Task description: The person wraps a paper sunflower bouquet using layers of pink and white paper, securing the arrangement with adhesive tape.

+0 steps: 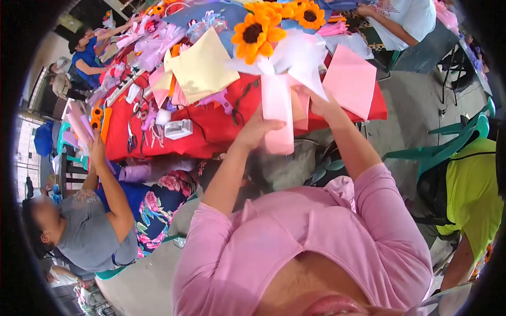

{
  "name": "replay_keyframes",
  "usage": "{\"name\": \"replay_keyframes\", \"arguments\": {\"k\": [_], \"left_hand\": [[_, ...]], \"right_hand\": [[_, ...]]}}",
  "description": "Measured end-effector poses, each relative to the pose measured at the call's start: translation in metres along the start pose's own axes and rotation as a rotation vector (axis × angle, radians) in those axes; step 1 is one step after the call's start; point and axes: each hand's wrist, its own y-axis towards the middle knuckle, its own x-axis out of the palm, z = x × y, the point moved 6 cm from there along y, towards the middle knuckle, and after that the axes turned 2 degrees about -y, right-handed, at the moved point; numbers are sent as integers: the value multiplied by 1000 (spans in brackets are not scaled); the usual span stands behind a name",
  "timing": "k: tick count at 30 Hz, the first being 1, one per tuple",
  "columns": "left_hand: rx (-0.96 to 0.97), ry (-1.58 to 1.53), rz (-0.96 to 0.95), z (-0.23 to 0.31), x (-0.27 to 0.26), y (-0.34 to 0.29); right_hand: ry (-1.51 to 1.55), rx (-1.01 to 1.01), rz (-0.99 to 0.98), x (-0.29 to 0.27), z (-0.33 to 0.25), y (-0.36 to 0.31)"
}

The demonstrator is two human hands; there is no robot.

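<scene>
In front of me a bouquet wrapped in pink paper (277, 113) stands upright, with white tissue (300, 55) flaring from its top. Orange artificial sunflowers (252, 34) show just above the tissue; I cannot tell whether all belong to this bouquet. My left hand (256, 130) is closed around the lower wrapping, thumb across its front. At the wrapping's right edge, my right hand (320, 104) grips the paper, its fingertips partly hidden. A loose pink sheet (350, 81) lies just beyond the right hand.
On the red-covered table (211, 126) lie cream sheets (203, 68), scissors (132, 139), a purple glue gun (219, 100) and a white box (178, 129). A co-worker in grey (92, 231) sits at left, holding rolled pink paper. Green chairs (458, 142) stand at right.
</scene>
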Motion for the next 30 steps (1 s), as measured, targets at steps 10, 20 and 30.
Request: {"name": "replay_keyframes", "arguments": {"k": [10, 20, 30], "left_hand": [[-64, -92, -145, -25, -20, -20], [-99, -54, -125, -22, 10, -11], [-146, -71, -195, -52, 21, -20]], "right_hand": [[1119, 508, 163, 6, 41, -22], [1320, 310, 59, -2, 41, -12], [1374, 348, 188, -19, 87, -3]]}}
